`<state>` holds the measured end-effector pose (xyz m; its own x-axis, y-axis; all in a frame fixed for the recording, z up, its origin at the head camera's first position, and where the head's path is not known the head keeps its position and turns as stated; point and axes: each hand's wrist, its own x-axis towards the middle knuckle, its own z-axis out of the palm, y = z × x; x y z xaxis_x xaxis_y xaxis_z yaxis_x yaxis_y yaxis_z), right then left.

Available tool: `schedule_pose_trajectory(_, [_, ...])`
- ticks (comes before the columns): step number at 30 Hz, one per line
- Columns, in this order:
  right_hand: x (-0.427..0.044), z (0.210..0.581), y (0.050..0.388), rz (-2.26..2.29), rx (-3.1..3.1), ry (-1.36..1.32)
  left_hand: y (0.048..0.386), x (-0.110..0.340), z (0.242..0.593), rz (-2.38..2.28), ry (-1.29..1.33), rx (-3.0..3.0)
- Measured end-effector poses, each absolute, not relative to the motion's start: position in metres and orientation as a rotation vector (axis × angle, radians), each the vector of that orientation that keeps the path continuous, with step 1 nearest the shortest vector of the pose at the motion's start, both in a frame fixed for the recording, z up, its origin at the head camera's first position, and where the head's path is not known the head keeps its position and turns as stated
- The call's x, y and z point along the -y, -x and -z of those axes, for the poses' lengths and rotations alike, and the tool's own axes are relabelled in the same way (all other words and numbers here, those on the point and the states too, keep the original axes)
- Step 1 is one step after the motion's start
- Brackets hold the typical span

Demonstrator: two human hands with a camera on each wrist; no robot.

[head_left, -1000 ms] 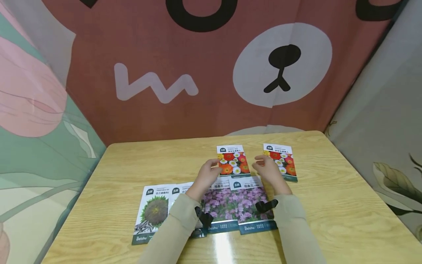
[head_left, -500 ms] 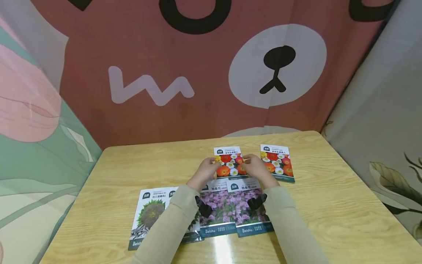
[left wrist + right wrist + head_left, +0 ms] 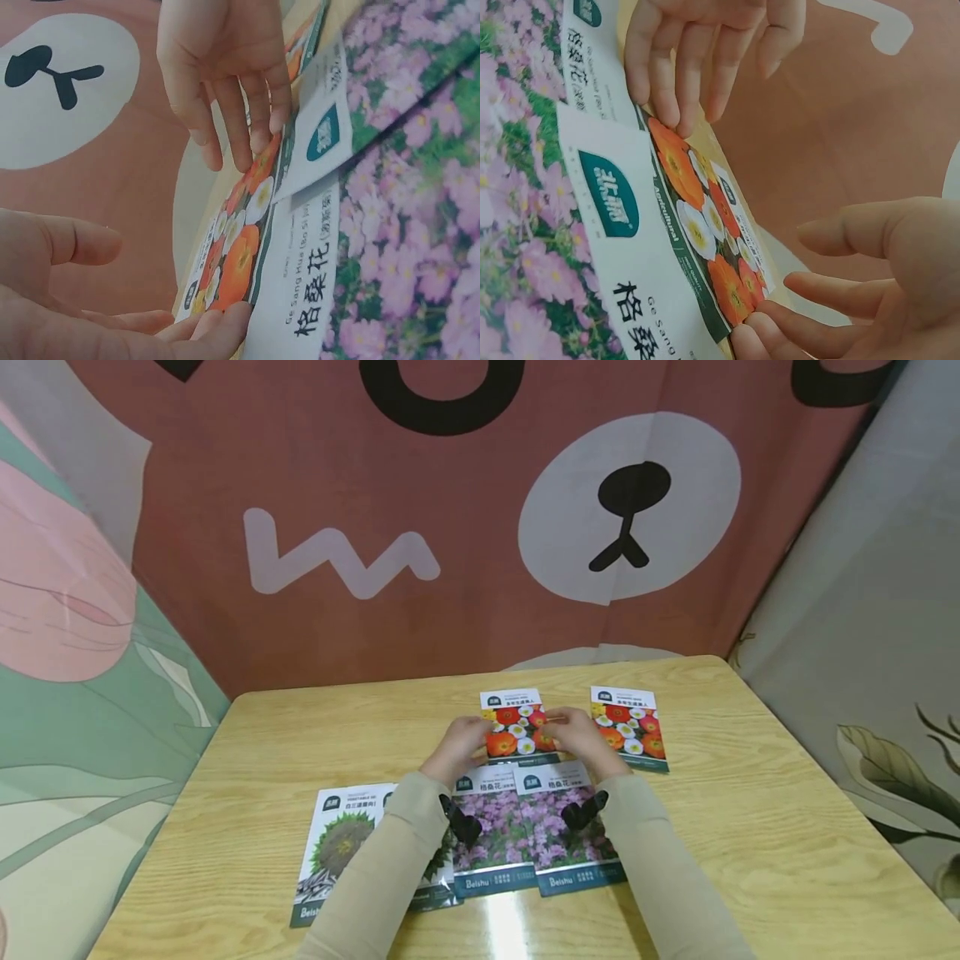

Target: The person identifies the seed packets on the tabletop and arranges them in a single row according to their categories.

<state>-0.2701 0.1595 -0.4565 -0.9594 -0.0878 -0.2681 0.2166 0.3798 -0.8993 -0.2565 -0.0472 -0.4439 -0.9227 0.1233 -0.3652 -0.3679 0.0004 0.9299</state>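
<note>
A seed packet with red and orange flowers (image 3: 517, 727) lies flat at the table's middle, between the two hands. My left hand (image 3: 459, 748) touches its left edge with relaxed fingers; my right hand (image 3: 583, 740) has its fingertips at the right edge. Both wrist views show the thumbs lifted off the packet (image 3: 241, 262) (image 3: 712, 225). Just in front, two overlapping purple-flower packets (image 3: 491, 827) (image 3: 566, 827) lie with their tops near the orange packet's bottom edge.
A second red-flower packet (image 3: 630, 731) lies to the right of my right hand. Two sunflower packets (image 3: 341, 852) overlap at the left front, partly under my left sleeve. A patterned curtain hangs behind the wooden table (image 3: 750, 827).
My right hand has moved left, from between the two red-flower packets to the middle one's right edge. The middle packet has shifted slightly left relative to the right one.
</note>
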Motion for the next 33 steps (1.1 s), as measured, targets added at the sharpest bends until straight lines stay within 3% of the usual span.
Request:
schedule_pose_trajectory(13, [-0.159,0.457,0.275,1.872,-2.189,-0.162,0.262,0.057,0.441,-2.137,0.19,-1.812])
schedule_pose_trajectory(27, [-0.164,0.453,0.266,2.137,-2.232,-0.082,0.254,0.05,0.433,-2.184,0.234,-2.065])
schedule_pose_trajectory(33, [-0.17,0.446,0.26,2.133,-2.317,-0.065,0.248,0.046,0.433,-2.182,0.13,-2.23])
